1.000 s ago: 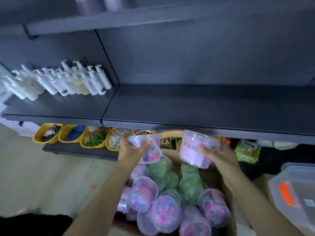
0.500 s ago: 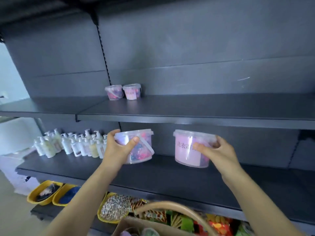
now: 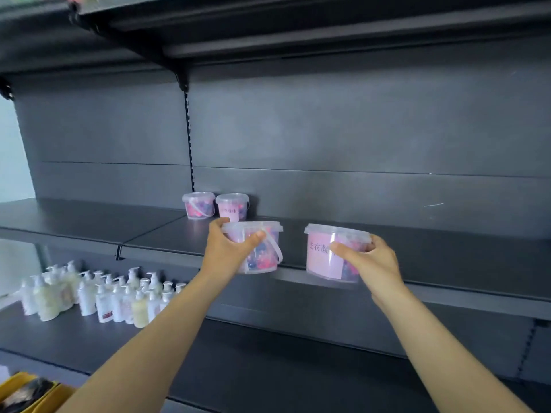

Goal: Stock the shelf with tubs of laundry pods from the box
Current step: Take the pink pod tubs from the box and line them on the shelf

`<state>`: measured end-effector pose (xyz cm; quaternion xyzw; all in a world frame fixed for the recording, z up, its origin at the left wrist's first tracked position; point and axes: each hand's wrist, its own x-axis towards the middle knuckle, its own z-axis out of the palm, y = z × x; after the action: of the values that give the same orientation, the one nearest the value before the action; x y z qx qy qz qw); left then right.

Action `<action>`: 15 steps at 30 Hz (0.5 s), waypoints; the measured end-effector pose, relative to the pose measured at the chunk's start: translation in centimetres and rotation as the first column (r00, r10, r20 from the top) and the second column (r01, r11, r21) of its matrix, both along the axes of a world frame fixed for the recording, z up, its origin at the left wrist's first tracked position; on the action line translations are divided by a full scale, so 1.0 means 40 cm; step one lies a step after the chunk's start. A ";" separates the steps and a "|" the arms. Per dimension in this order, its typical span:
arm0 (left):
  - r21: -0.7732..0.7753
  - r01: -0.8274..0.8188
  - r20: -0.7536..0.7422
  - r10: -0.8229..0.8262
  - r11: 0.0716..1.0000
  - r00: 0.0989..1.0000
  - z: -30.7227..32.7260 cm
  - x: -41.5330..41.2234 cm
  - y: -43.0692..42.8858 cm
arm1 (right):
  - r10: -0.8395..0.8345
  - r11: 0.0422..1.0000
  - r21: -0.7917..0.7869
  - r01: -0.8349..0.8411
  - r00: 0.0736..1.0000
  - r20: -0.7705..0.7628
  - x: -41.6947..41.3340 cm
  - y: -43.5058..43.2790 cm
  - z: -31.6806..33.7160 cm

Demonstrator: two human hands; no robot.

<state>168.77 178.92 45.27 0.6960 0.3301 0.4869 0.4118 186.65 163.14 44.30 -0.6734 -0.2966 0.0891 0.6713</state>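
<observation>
Tub of pink-blue pods (image 3: 261, 260) gripped by left hand (image 3: 227, 252) | labelled tub (image 3: 322, 259) gripped by right hand (image 3: 372, 261)

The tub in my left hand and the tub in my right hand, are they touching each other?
Apart. The head view shows a strip of dark shelf between the left-hand tub and the right-hand tub.

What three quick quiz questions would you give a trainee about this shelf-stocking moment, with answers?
1. True or false: the left hand grips a handled tub and the right hand a labelled tub.
2. How many stocked tubs stand at the back of the shelf?
3. What stands on the lower shelf at left? A pump bottles, B cans, C boxes.
Key: 1 true; 2 two; 3 A.
</observation>
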 end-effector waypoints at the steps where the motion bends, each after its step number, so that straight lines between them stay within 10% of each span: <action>1: 0.007 0.010 0.001 -0.010 1.000 1.000 0.000 0.015 0.034 | -0.022 1.000 -0.019 0.022 1.000 0.010 0.009 0.034 0.001; 15: 0.139 0.058 0.016 -0.061 0.989 0.998 0.016 0.276 0.527 | -0.241 0.967 -0.020 0.252 0.942 0.232 0.140 0.510 0.012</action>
<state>179.80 200.00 45.91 0.7274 0.2705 0.5031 0.3802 192.26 183.52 44.77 -0.7273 -0.2827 -0.0662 0.6218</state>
